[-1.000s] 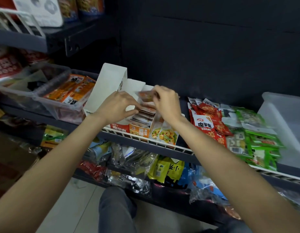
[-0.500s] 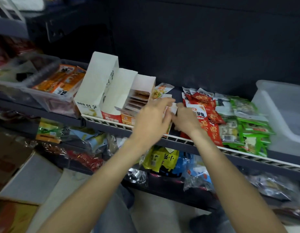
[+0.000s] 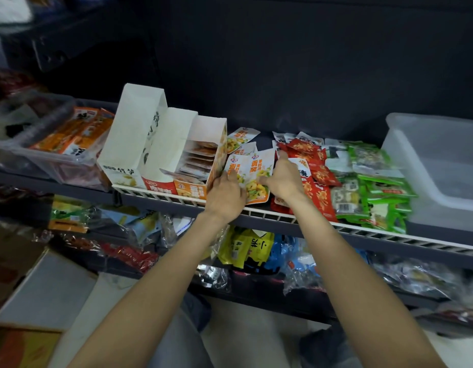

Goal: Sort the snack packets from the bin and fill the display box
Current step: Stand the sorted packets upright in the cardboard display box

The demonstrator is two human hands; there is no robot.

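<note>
An orange and white display box (image 3: 194,192) stands open on the wire shelf, with several brown snack packets (image 3: 201,158) stacked inside it. Just right of the box, a small stack of white and yellow snack packets (image 3: 252,170) stands between my two hands. My left hand (image 3: 226,196) grips the stack's left edge beside the box wall. My right hand (image 3: 284,179) pinches the right edge with its thumb, index finger raised. More yellow packets (image 3: 240,138) lie behind.
Red packets (image 3: 319,179) and green packets (image 3: 376,187) are piled to the right, then a clear plastic bin (image 3: 442,168). Two taller white boxes (image 3: 140,123) and a clear bin of orange packets (image 3: 57,144) stand left. Bagged goods (image 3: 246,248) fill the lower shelf.
Both hands left the display box, moved right to the yellow packets on the shelf and took hold of a stack. The view shifted down and to the right.
</note>
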